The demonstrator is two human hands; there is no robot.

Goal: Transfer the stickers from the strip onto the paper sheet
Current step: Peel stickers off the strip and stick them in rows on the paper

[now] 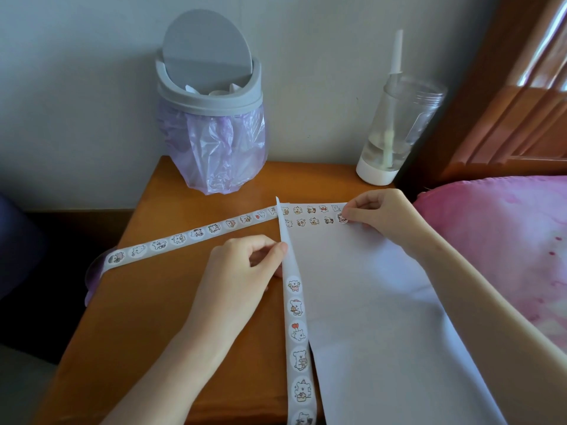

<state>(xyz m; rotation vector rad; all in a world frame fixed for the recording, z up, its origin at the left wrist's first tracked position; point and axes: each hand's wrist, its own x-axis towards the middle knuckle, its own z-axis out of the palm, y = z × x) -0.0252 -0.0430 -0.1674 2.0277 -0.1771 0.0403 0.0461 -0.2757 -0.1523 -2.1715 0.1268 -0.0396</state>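
A white paper sheet [362, 289] lies on the wooden table [159, 302], with two rows of small round stickers along its far edge. A long sticker strip [297, 332] runs up the sheet's left edge, folds near the far corner and trails left over the table. My left hand [242, 268] pinches the strip at the sheet's left edge. My right hand [380, 214] presses a round sticker [342, 218] onto the sheet at the right end of the second row, fingers curled at it.
A grey swing-lid bin [211, 96] with a purple liner stands at the table's back. A clear cup with a straw [395, 127] sits at the back right corner. A pink pillow [503, 234] lies to the right, beside a wooden headboard [515, 96].
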